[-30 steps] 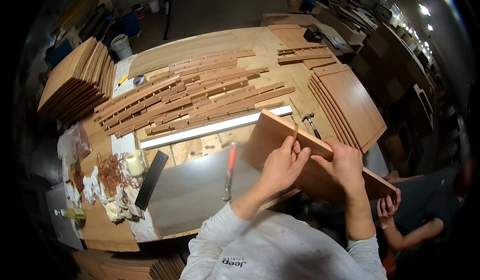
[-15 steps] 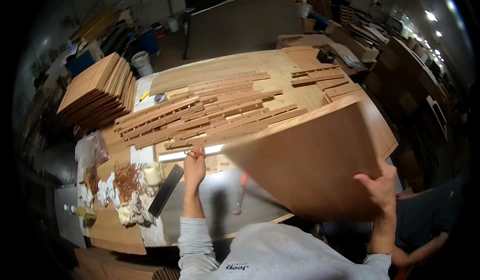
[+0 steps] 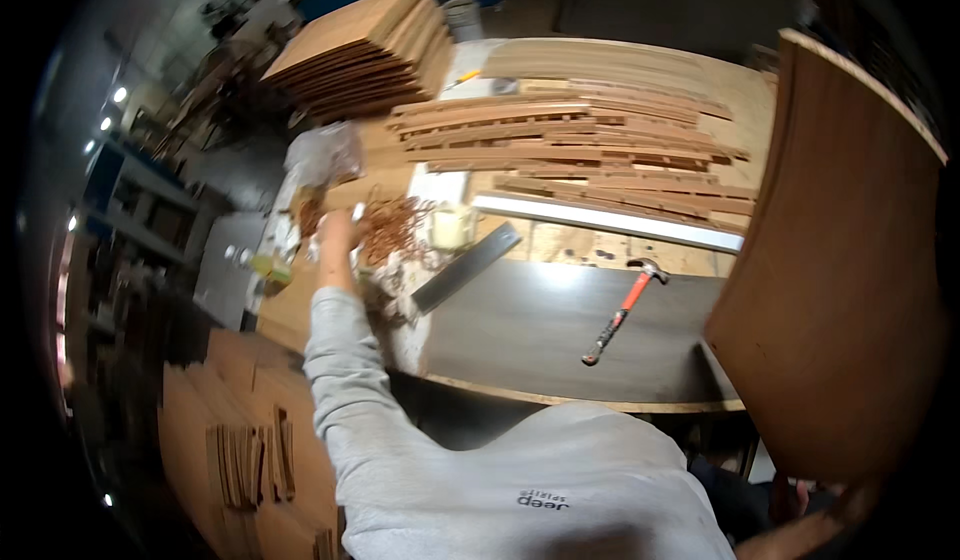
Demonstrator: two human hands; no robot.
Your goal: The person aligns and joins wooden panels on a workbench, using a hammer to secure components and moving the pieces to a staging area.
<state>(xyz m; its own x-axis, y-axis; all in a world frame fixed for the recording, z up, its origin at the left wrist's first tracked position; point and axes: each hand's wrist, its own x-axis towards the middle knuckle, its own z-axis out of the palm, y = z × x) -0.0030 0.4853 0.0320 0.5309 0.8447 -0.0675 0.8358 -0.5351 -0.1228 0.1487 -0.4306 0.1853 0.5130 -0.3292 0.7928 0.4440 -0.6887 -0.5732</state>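
My left hand [image 3: 340, 235] is reached over the left of the worktable, beside a tangled heap of brown bands [image 3: 395, 225]; its fingers are blurred, so what they hold cannot be made out. A large brown wooden panel [image 3: 840, 270] stands raised and tilted at the right. A bare forearm [image 3: 805, 535] runs up to the panel's lower edge, but my right hand's fingers are hidden there. On the grey sheet [image 3: 520, 345] in front of me lies a claw hammer [image 3: 625, 310] with a red handle. A dark flat metal blade [image 3: 465, 268] rests between hammer and bands.
Several slotted wood strips [image 3: 590, 140] cover the middle of the table, with a white bar [image 3: 610, 222] before them. A stack of wooden panels [image 3: 370, 50] stands back left, near a clear plastic bag [image 3: 325, 153]. A cream block [image 3: 452, 227] and a green bottle [image 3: 272, 268] flank the bands.
My left hand has moved from the white bar to the heap of bands. The panel has gone from slanting over the table to upright at the right. The view has turned left.
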